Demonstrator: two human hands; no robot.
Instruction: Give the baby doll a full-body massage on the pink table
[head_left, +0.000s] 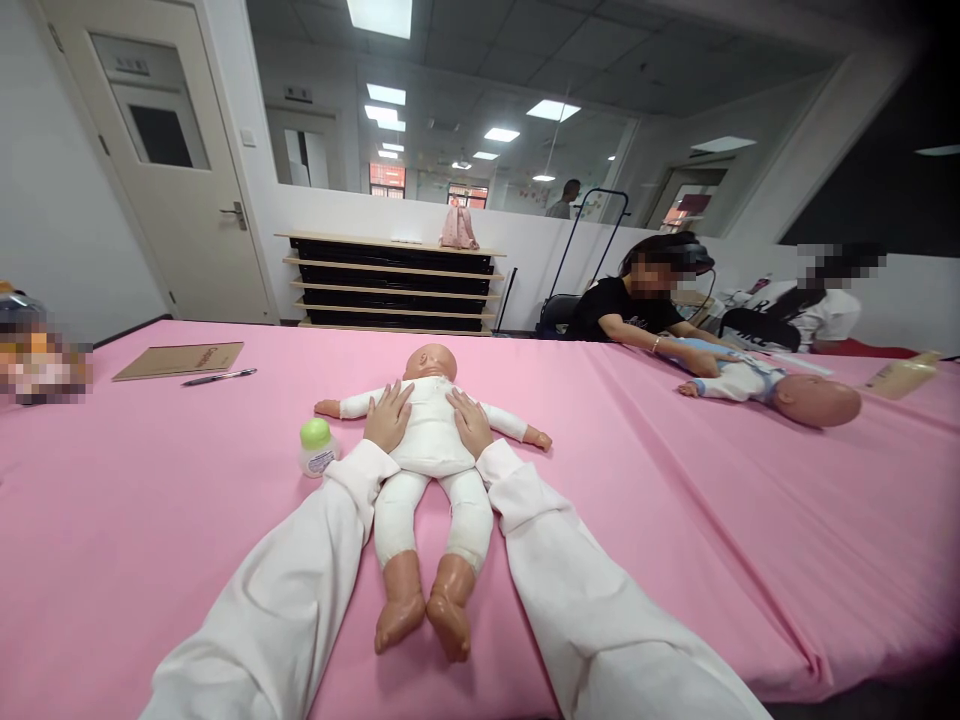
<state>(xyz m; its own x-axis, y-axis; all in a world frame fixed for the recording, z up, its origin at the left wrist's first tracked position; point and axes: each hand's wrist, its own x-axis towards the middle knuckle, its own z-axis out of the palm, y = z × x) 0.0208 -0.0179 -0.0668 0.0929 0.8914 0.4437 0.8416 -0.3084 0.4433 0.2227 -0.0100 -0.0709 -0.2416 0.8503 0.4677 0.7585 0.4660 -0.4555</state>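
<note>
A baby doll (432, 440) with a white cloth body lies on its back on the pink tablecloth (615, 560), its feet towards me and its arms stretched out sideways. My left hand (388, 416) rests flat on the left side of its chest, fingers extended. On the opposite side of the chest lies my right hand (470, 420), also flat with its fingers stretched out. Neither hand grips anything. Just left of my left wrist stands a small jar (318, 450) with a green lid.
A brown notebook (180, 361) and a pen (219, 377) lie at the far left. Across the table on the right, a person (637, 300) handles another baby doll (772, 388), near a yellowish bottle (904, 375). Behind the table stands a low shelf (394, 285).
</note>
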